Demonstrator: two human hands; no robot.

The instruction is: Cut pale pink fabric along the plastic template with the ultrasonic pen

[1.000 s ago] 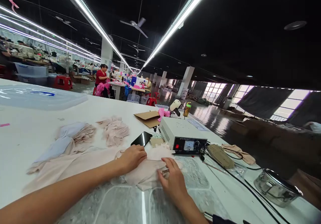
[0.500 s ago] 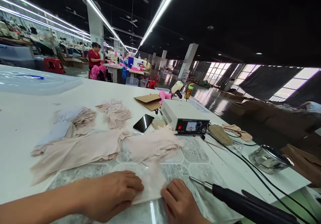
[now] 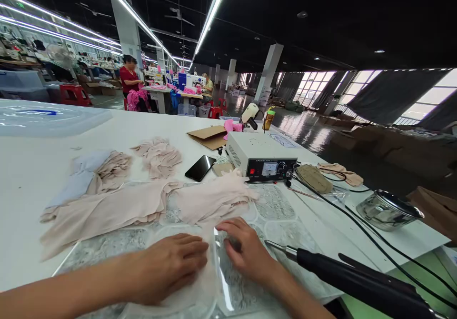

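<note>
My left hand (image 3: pixel 174 264) lies flat, palm down, on a thin, sheer pale-pink fabric piece (image 3: pixel 200 293) spread over the marble-patterned mat (image 3: pixel 103 247). To its right, my right hand (image 3: pixel 244 247) is over the mat with fingers curved and the thumb apart; nothing shows between them. Its fingertips are close to the front edge of a pile of pale-pink fabric pieces (image 3: pixel 214 197). A black-handled tool (image 3: pixel 342 276) with a metal tip rests at the right, pointing toward my right hand. Another layered fabric stack (image 3: pixel 114 209) lies at the left.
Behind the fabric are a phone (image 3: pixel 200 168), a white control box (image 3: pixel 255 150) and folded cardboard (image 3: pixel 207 136). Cables (image 3: pixel 352 221) cross the table's right side beside a lidded pot (image 3: pixel 389 212). A person in red (image 3: pixel 129 77) is in the background.
My right hand has moved forward and away from the near edge of the sheer piece, and its fingers have spread. The sheer piece has shifted toward me under my left hand.
</note>
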